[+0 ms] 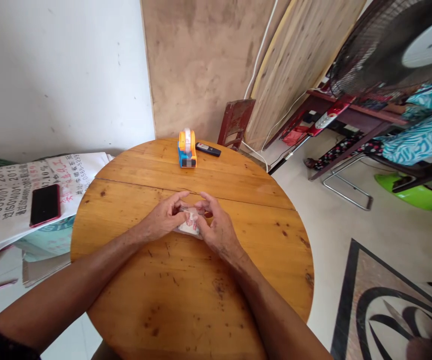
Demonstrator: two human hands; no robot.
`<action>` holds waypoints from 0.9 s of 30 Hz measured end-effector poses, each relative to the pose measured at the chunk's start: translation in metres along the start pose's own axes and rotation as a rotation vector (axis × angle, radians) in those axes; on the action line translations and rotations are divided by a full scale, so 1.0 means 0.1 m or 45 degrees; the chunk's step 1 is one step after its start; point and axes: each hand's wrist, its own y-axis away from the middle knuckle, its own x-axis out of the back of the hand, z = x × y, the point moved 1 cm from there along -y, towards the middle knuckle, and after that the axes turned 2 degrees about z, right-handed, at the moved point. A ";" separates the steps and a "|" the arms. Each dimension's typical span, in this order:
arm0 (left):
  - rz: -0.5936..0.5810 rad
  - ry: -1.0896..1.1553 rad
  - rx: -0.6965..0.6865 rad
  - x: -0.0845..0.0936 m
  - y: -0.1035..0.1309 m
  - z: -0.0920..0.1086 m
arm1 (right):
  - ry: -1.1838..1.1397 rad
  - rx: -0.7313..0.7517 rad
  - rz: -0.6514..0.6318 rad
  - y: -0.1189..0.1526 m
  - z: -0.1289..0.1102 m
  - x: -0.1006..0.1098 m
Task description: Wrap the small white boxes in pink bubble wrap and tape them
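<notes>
A small white packet with red print (189, 223), in what looks like clear plastic, rests at the middle of the round wooden table (185, 290). From its left side my left hand (166, 216) grips it, thumb on top and fingers curled behind. My right hand (216, 223) holds the packet's right side in the same way, its thumb on the upper face. The fingertips of both hands are partly hidden behind the packet. Beyond the hands stands an orange and blue tape dispenser (187, 150) with a roll of tape. Beside it lies a black remote control (208, 149).
To the left, a phone (45, 205) lies on a printed white sack (5, 190). A wooden chair (236, 120) stands behind the table. At the right are a standing fan (381, 45), a person in patterned clothes (422, 135) and a green basin (414, 192).
</notes>
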 end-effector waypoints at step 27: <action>0.076 -0.144 0.013 0.04 0.01 0.03 | -0.029 0.066 0.066 -0.04 -0.09 -0.01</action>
